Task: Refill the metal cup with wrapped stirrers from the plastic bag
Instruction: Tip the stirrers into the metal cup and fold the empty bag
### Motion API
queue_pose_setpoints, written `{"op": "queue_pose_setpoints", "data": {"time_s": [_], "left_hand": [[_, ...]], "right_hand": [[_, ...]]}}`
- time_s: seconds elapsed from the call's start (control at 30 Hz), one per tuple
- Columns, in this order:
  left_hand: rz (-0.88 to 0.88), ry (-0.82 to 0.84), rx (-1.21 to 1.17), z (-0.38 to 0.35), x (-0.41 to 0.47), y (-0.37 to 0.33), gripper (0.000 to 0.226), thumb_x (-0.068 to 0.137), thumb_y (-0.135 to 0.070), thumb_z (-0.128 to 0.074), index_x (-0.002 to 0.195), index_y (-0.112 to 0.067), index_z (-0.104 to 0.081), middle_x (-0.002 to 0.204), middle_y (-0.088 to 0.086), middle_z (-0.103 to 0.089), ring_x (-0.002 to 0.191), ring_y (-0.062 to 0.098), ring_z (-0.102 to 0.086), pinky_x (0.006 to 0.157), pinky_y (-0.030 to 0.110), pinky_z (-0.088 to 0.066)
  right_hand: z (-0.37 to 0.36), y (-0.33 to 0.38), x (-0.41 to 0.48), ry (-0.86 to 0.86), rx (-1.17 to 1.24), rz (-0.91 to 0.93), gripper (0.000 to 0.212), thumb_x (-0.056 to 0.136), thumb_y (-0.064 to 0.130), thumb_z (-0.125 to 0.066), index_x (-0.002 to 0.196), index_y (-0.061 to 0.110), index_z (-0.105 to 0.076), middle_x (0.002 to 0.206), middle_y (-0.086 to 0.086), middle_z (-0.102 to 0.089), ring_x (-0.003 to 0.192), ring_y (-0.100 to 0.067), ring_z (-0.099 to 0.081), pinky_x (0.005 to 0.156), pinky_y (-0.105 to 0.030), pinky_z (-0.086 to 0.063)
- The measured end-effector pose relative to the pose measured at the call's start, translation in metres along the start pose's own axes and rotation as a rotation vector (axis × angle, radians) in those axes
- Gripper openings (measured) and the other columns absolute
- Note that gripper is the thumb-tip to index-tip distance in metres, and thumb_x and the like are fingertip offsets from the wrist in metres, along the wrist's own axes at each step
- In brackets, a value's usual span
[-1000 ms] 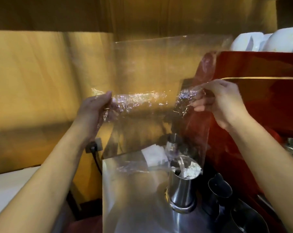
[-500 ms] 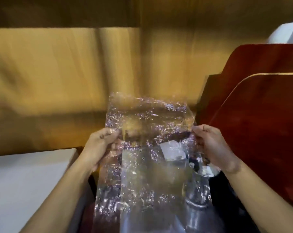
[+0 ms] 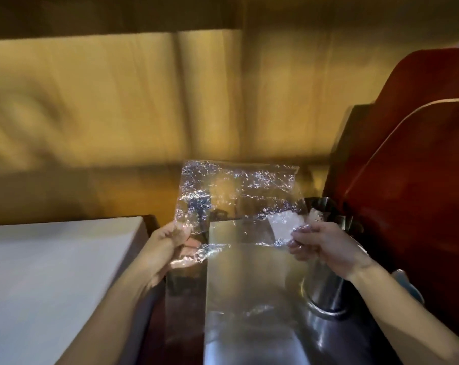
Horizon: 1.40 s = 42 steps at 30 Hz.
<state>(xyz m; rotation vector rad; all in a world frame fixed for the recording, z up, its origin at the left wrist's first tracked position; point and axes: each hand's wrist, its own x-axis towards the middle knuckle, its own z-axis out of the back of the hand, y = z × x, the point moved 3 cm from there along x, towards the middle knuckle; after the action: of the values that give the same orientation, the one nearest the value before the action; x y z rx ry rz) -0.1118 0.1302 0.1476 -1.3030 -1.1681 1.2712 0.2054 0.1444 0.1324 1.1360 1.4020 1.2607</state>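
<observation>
plastic bag | stretched between left hand, right hand

Both hands hold a crinkled clear plastic bag stretched between them, the left hand pinching its lower left edge, the right hand its right edge. The metal cup stands upright behind the right hand on a steel surface.

The clear, crinkly bag is spread flat and held up in the air, just left of the shiny cup, which stands upright
</observation>
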Motion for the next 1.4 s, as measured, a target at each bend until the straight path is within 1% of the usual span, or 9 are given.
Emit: {"op": "queue_pose_setpoints", "data": {"time_s": [0.1, 0.2, 0.27, 0.37, 0.77, 0.97, 1.1, 1.3, 1.4], "left_hand": [[0.079, 0.097, 0.021, 0.000, -0.003, 0.008, 0.013, 0.081, -0.006, -0.067, 0.088, -0.013, -0.059, 0.082, 0.007, -0.070, 0.068, 0.015, -0.067, 0.056, 0.034, -0.058], [0.074, 0.155, 0.014, -0.001, -0.005, 0.007, 0.024, 0.071, 0.005, -0.070, 0.088, -0.007, -0.059, 0.067, 0.005, -0.069, 0.056, 0.015, -0.067, 0.050, 0.027, -0.057], [0.029, 0.107, -0.012, 0.000, -0.003, 0.005, 0.016, 0.074, 0.008, -0.067, 0.079, -0.006, -0.061, 0.060, 0.006, -0.069, 0.049, 0.015, -0.065, 0.042, 0.020, -0.051], [-0.023, 0.049, -0.025, 0.003, 0.001, 0.004, 0.016, 0.074, 0.006, -0.068, 0.072, -0.010, -0.065, 0.066, 0.005, -0.073, 0.063, 0.015, -0.070, 0.053, 0.024, -0.057], [-0.104, 0.038, -0.031, 0.001, 0.002, -0.006, 0.009, 0.081, 0.004, -0.061, 0.077, -0.002, -0.067, 0.071, 0.012, -0.075, 0.069, 0.023, -0.072, 0.060, 0.028, -0.060], [-0.145, 0.087, -0.063, 0.009, 0.001, -0.014, 0.038, 0.089, 0.008, -0.046, 0.075, -0.010, -0.076, 0.079, 0.011, -0.077, 0.079, 0.023, -0.073, 0.065, 0.023, -0.059], [-0.172, 0.106, -0.110, 0.019, 0.000, -0.014, 0.043, 0.091, 0.009, -0.040, 0.077, -0.010, -0.076, 0.083, 0.011, -0.077, 0.084, 0.021, -0.072, 0.068, 0.021, -0.058], [-0.148, 0.080, -0.293, 0.020, 0.000, -0.009, 0.036, 0.088, 0.014, -0.036, 0.080, 0.001, -0.069, 0.083, 0.017, -0.075, 0.082, 0.022, -0.072, 0.063, 0.021, -0.058], [-0.118, 0.065, -0.279, 0.019, -0.001, -0.005, 0.028, 0.089, 0.015, -0.035, 0.096, 0.008, -0.061, 0.087, 0.018, -0.074, 0.082, 0.022, -0.072, 0.065, 0.024, -0.059]], "right_hand": [[0.001, -0.004, 0.001, -0.059, 0.055, -0.002, 0.008, 0.072, 0.013, -0.071, 0.074, 0.011, -0.064, 0.062, -0.012, -0.067, 0.053, -0.022, -0.064, 0.047, -0.030, -0.051], [0.003, 0.001, 0.000, -0.052, 0.078, 0.021, 0.005, 0.080, 0.017, -0.067, 0.075, 0.016, -0.064, 0.064, -0.013, -0.067, 0.053, -0.025, -0.064, 0.047, -0.030, -0.049], [0.003, 0.004, -0.003, 0.004, 0.081, 0.028, 0.013, 0.074, 0.025, -0.071, 0.081, 0.017, -0.063, 0.065, -0.012, -0.067, 0.055, -0.027, -0.064, 0.049, -0.031, -0.049], [0.000, 0.007, -0.010, 0.104, 0.043, 0.024, 0.032, 0.063, 0.019, -0.075, 0.090, 0.008, -0.061, 0.069, -0.014, -0.069, 0.059, -0.029, -0.065, 0.050, -0.035, -0.052], [0.013, 0.016, -0.014, 0.021, 0.045, 0.026, 0.016, 0.064, 0.004, -0.067, 0.078, -0.004, -0.068, 0.059, -0.015, -0.070, 0.049, -0.021, -0.067, 0.043, -0.024, -0.053], [0.022, 0.020, -0.011, 0.049, 0.042, 0.080, 0.019, 0.069, 0.003, -0.061, 0.081, 0.008, -0.075, 0.072, -0.015, -0.074, 0.068, -0.026, -0.072, 0.050, -0.022, -0.054], [0.029, 0.027, -0.014, 0.054, 0.053, 0.132, 0.016, 0.066, 0.002, -0.064, 0.075, 0.009, -0.076, 0.064, -0.016, -0.072, 0.058, -0.023, -0.070, 0.047, -0.023, -0.055], [0.022, 0.025, -0.019, 0.303, 0.222, 0.088, 0.036, 0.077, 0.003, -0.055, 0.112, 0.009, -0.064, 0.099, -0.026, -0.069, 0.093, -0.040, -0.066, 0.067, -0.045, -0.058], [0.009, 0.019, -0.019, 0.297, 0.025, 0.090, 0.042, 0.071, 0.010, -0.067, 0.112, 0.017, -0.064, 0.100, -0.023, -0.070, 0.090, -0.038, -0.067, 0.065, -0.038, -0.058]]}}
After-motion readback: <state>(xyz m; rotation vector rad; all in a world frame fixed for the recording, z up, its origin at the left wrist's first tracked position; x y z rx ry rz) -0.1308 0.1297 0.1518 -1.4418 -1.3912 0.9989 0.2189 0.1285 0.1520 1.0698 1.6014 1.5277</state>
